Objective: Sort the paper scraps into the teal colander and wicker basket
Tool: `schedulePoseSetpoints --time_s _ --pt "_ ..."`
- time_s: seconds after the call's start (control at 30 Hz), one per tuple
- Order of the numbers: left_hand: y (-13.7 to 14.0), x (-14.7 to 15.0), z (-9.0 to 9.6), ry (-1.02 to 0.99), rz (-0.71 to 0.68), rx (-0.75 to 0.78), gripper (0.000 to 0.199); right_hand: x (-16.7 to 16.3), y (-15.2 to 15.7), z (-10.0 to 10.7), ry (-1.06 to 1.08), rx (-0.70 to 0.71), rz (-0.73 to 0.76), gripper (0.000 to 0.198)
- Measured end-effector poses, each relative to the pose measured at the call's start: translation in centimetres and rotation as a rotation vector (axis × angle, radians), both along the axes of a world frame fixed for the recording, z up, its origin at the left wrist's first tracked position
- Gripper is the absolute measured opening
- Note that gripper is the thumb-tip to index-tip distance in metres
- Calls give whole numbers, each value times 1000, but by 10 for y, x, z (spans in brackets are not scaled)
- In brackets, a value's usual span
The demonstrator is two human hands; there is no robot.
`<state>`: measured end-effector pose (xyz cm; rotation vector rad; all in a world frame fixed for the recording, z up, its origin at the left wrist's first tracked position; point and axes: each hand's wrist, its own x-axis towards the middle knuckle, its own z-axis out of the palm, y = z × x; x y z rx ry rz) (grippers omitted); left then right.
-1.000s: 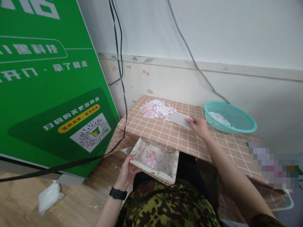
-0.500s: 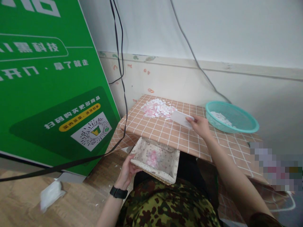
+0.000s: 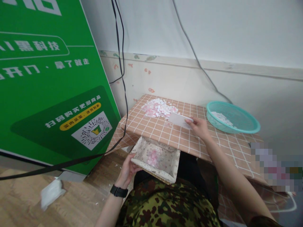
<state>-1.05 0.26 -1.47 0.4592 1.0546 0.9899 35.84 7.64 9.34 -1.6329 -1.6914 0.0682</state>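
My left hand (image 3: 129, 168) grips the left front rim of a fabric-lined basket (image 3: 169, 157), held against the table's front edge. Pink scraps (image 3: 153, 158) lie on the basket's floor. Over the tabletop, my right hand (image 3: 199, 127) pinches a flat white card (image 3: 179, 120) by its right end. The card's far end is at the near right border of a heap of small white and pink paper pieces (image 3: 159, 108). Whether the card touches the cloth, I cannot tell.
A brown checked cloth covers the table (image 3: 151, 127). Toward its right end stands a turquoise plastic basket (image 3: 246, 121) with white pieces inside. Black cords (image 3: 124, 94) hang on the left before a green panel (image 3: 47, 94). A white plastic bag (image 3: 51, 193) lies on the floor.
My right hand has drawn the card slightly toward me and to the left, near the heap's front edge. My left hand and the fabric-lined basket stay about where they were.
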Motion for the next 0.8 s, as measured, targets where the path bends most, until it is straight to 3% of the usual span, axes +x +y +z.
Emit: schedulePoseSetpoints --time_s 0.17,0.33,0.6,0.8 --pt "0 0 1 -5 0 -5 29 -9 -8 1 -32 -19 56 39" --pt "-1 0 4 -22 10 0 29 -11 -27 2 -51 15 -19 36" --pt "0 2 4 -24 4 8 29 -16 -51 3 -12 18 51 32" --pt "1 2 6 -5 5 0 29 -36 -66 -7 -121 29 23 28"
